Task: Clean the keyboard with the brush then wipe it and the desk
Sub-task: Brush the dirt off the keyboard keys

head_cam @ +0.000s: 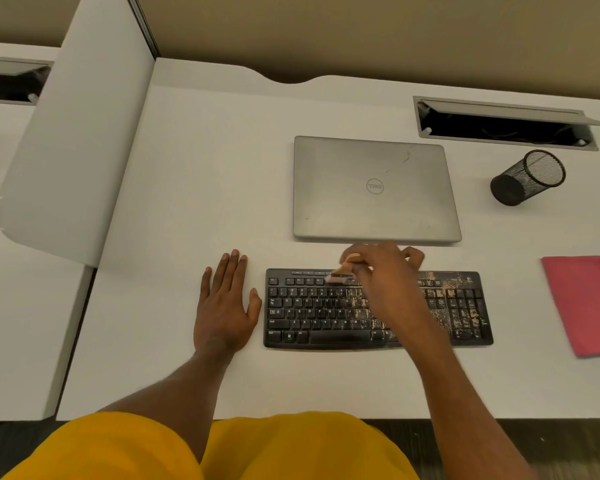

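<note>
The black keyboard (326,313) lies on the white desk (205,209), its right half speckled with tan crumbs. The right hand (381,271) grips a small wooden brush (342,271), bristles on the top key row. The left hand (224,303) rests flat beside the keyboard, fingers straight. A closed laptop (374,188) sits behind; a pink cloth (584,303) lies right.

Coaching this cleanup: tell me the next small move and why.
Probably sweep the brush rightward along the keyboard: the right hand holds it over the upper-left keys, while tan crumbs cover the right half.
</note>
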`<state>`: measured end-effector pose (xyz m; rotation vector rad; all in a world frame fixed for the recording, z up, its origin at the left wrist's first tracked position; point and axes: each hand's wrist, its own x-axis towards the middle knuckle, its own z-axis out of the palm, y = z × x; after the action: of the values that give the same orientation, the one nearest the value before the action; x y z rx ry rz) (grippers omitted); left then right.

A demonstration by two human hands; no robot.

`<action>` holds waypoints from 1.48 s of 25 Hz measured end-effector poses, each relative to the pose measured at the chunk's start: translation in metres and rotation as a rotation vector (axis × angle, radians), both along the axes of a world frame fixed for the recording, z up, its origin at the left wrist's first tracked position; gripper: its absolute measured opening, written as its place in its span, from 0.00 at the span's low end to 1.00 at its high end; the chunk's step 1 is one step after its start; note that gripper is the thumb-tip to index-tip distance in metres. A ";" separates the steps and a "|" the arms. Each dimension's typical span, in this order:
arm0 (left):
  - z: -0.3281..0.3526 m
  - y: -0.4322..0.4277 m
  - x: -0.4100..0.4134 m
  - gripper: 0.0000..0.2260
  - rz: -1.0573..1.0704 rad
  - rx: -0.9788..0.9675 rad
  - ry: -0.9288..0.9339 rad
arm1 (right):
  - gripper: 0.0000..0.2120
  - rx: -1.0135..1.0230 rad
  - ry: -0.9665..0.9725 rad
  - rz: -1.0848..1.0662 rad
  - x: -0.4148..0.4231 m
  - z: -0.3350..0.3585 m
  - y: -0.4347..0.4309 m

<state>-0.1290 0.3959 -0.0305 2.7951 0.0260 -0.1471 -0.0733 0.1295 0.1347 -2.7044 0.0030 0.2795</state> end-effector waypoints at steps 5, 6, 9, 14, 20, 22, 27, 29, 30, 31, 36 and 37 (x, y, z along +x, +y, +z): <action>0.001 -0.001 0.000 0.32 0.003 -0.002 -0.017 | 0.11 -0.254 0.055 -0.020 -0.008 -0.004 -0.019; 0.001 0.000 0.000 0.32 0.003 0.002 -0.017 | 0.13 -0.314 0.054 -0.050 -0.010 -0.001 -0.027; 0.001 -0.001 -0.001 0.32 0.004 -0.002 -0.014 | 0.13 -0.357 0.006 -0.070 -0.015 0.003 -0.029; 0.001 0.000 0.000 0.32 0.007 0.001 -0.007 | 0.06 -0.053 -0.007 0.012 -0.014 -0.002 0.012; 0.001 -0.001 0.000 0.32 0.007 0.001 -0.011 | 0.08 -0.288 0.012 -0.032 -0.019 -0.006 -0.015; 0.001 -0.001 0.000 0.32 0.008 0.001 -0.004 | 0.07 -0.291 -0.051 -0.072 -0.024 -0.004 -0.027; 0.000 0.000 0.000 0.32 0.004 -0.005 -0.010 | 0.08 0.359 -0.216 -0.298 -0.035 -0.020 -0.013; 0.000 0.000 0.000 0.32 0.005 -0.005 -0.007 | 0.08 0.347 -0.233 -0.276 -0.037 -0.030 -0.009; 0.000 0.000 0.000 0.32 0.005 -0.004 -0.005 | 0.08 0.327 -0.225 -0.257 -0.038 -0.033 -0.009; 0.000 -0.001 0.000 0.32 0.005 -0.007 -0.007 | 0.08 0.303 -0.210 -0.237 -0.039 -0.036 -0.011; -0.001 0.000 0.000 0.32 0.005 -0.011 -0.010 | 0.09 0.321 -0.217 -0.218 -0.039 -0.034 -0.015; 0.000 -0.001 0.000 0.32 0.006 -0.010 -0.008 | 0.09 0.331 -0.228 -0.211 -0.039 -0.034 -0.014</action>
<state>-0.1290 0.3953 -0.0309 2.7854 0.0313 -0.1338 -0.1127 0.1153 0.1011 -2.3665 0.1598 -0.0859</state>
